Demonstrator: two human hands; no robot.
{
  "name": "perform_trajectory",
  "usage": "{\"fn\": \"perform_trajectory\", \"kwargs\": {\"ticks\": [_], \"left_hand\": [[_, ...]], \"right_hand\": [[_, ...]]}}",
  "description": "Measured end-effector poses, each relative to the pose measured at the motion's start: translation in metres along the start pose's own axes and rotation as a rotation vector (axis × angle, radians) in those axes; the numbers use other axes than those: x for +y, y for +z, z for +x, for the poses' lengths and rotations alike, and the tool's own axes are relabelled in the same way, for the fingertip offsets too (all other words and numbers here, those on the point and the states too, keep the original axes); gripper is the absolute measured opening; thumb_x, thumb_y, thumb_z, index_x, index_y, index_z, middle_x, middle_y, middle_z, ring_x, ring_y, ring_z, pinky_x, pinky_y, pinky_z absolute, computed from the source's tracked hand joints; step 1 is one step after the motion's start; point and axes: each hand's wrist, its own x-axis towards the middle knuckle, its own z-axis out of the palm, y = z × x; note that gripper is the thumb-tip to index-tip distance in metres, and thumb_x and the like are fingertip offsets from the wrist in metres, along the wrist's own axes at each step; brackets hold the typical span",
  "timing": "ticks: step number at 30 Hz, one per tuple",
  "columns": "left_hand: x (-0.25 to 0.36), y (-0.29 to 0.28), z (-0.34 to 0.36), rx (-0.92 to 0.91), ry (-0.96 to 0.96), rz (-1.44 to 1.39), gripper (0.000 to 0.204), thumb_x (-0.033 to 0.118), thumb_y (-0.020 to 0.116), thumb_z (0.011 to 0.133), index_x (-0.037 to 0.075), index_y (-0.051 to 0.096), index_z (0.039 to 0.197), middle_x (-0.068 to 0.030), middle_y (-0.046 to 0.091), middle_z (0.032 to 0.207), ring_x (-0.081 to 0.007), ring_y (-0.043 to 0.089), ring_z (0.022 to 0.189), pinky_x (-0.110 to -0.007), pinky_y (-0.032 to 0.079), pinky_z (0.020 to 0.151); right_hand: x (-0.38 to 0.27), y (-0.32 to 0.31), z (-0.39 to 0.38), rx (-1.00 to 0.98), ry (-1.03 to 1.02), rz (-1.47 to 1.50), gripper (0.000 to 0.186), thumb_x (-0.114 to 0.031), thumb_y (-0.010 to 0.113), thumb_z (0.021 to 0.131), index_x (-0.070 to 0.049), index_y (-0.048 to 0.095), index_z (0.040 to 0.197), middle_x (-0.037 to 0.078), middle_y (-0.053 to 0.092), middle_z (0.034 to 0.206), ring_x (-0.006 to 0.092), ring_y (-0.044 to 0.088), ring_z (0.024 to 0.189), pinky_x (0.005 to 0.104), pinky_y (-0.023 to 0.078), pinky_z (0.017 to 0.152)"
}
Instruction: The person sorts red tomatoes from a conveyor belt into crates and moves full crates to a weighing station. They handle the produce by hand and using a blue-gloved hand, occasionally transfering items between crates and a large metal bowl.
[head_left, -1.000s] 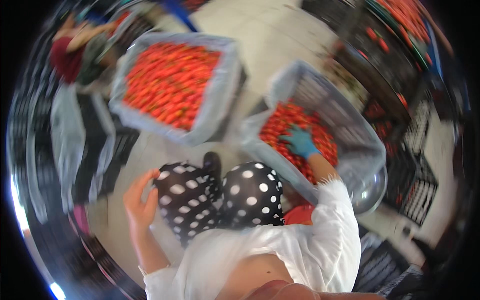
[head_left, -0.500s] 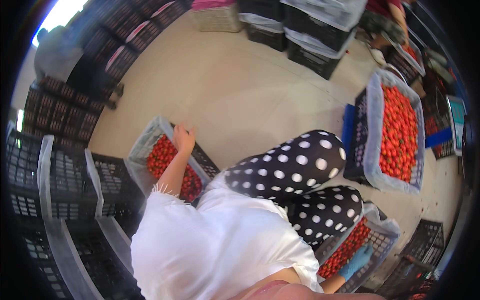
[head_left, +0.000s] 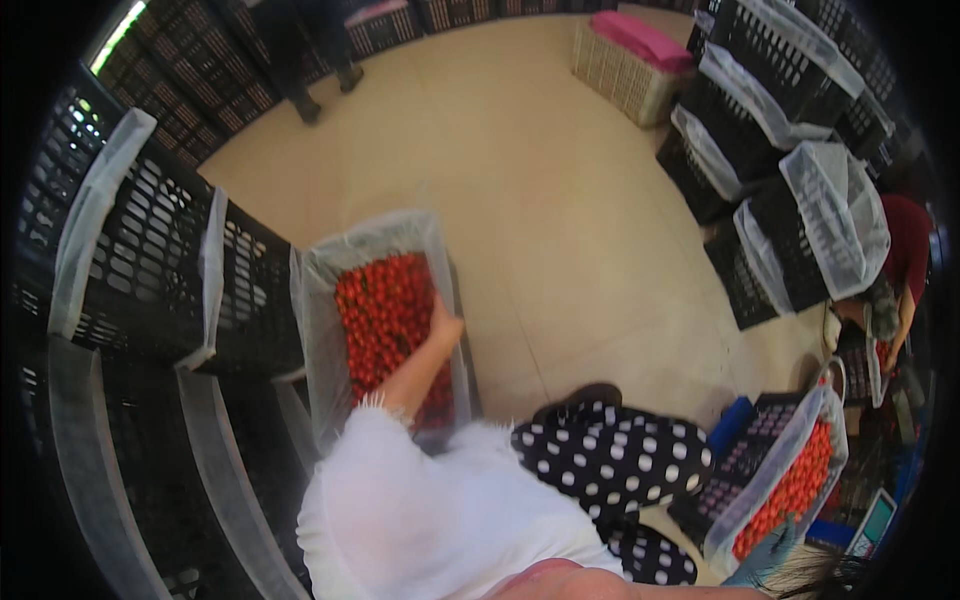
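On the left, a black crate with a pale plastic liner holds many small cherry tomatoes. My bare left hand is closed over this crate's right rim, its fingers partly hidden. My right hand, in a blue glove, shows at the lower right, in front of the near end of another lined crate. Brighter red tomatoes fill that one. The gloved fingers are blurred and cut off by hair and the picture's edge.
Lined black crates stand stacked at my left. More stacks rise at the right, beside a crouching person in a red top. A pale basket with a pink cover stands behind. A scale display is at lower right.
The view has swung to the left, bringing the left crate nearer the middle. My gloved hand no longer shows inside the lower crate of tomatoes, which has left the view.
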Motion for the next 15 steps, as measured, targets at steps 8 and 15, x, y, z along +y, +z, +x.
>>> {"fn": "perform_trajectory", "kwargs": {"ticks": [8,15], "left_hand": [[0.025,0.053,-0.025,-0.292,-0.062,0.221,0.085,0.004,0.054,0.073,0.004,0.003,0.141,-0.0314,0.048,0.117,-0.0385,0.049,0.11,-0.038,0.04,0.091],[0.035,0.108,-0.039,-0.492,0.227,0.371,0.085,-0.002,0.05,0.069,0.004,0.004,0.14,-0.0323,0.052,0.108,-0.043,0.052,0.101,-0.044,0.042,0.086]], "right_hand": [[0.035,0.087,0.064,-0.239,0.355,0.775,0.029,-0.014,0.044,0.093,0.003,0.054,0.114,0.013,0.057,0.114,0.0199,0.053,0.106,0.0303,0.04,0.094],[0.029,0.112,0.084,-0.317,0.159,0.182,0.027,-0.007,0.05,0.088,0.004,0.055,0.112,0.014,0.059,0.11,0.0227,0.055,0.103,0.0312,0.042,0.09]]}}
